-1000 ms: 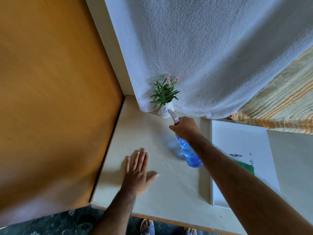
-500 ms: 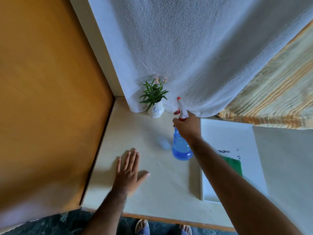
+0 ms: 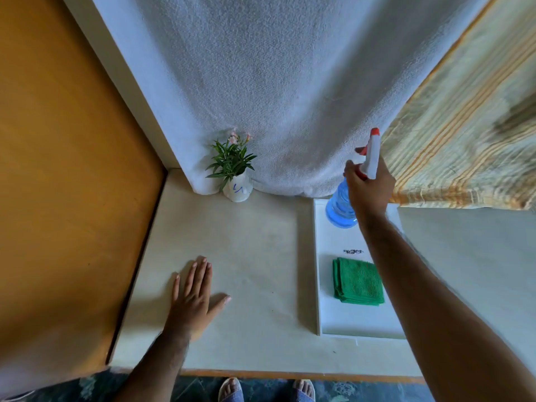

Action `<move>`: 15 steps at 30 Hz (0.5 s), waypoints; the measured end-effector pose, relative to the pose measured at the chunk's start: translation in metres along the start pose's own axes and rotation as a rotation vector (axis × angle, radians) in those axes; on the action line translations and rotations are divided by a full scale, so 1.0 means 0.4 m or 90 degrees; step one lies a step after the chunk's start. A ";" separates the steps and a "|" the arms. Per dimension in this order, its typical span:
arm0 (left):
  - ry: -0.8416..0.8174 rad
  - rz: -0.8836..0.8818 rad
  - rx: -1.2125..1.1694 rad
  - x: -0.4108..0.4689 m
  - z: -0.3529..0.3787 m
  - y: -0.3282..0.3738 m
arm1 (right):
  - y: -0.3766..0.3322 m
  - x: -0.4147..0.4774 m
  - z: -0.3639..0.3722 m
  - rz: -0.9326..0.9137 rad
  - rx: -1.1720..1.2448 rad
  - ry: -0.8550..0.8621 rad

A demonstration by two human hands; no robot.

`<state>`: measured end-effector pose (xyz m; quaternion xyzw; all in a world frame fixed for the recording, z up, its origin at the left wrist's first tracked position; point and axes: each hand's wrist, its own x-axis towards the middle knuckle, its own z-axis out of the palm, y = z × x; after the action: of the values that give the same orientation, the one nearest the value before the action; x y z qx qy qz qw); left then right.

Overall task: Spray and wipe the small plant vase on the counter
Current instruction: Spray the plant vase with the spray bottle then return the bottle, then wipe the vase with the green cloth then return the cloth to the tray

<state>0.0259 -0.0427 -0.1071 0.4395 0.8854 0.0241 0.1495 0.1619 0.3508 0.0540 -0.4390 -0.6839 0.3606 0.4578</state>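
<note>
A small white vase (image 3: 238,190) with blue marks holds a green plant with pink flowers (image 3: 230,159); it stands at the back of the cream counter (image 3: 249,256), against a white towel. My right hand (image 3: 367,188) grips the neck of a blue spray bottle (image 3: 339,207) with a white and red nozzle, over the far end of a white tray (image 3: 329,242), well right of the vase. A folded green cloth (image 3: 358,281) lies in that tray. Palm down, my left hand (image 3: 195,300) lies flat on the counter with fingers apart, holding nothing.
A hanging white towel (image 3: 275,82) covers the back wall, with a striped beige curtain (image 3: 470,126) to its right. An orange-brown panel (image 3: 63,169) walls off the left side. The counter's front edge (image 3: 290,374) runs above my sandalled feet.
My right hand has carried the spray bottle away from the vase to the right, over the tray. The green cloth is uncovered. My left hand stays flat on the counter.
</note>
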 end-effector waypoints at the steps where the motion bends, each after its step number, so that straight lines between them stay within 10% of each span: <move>1: 0.004 0.002 -0.003 -0.001 -0.003 0.003 | 0.015 0.003 -0.007 -0.014 -0.002 -0.002; 15: -0.007 -0.001 0.007 0.000 0.003 0.006 | 0.195 -0.018 -0.017 0.043 0.030 -0.021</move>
<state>0.0280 -0.0414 -0.1077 0.4396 0.8852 0.0166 0.1516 0.1910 0.3724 -0.0160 -0.4448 -0.6677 0.3987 0.4443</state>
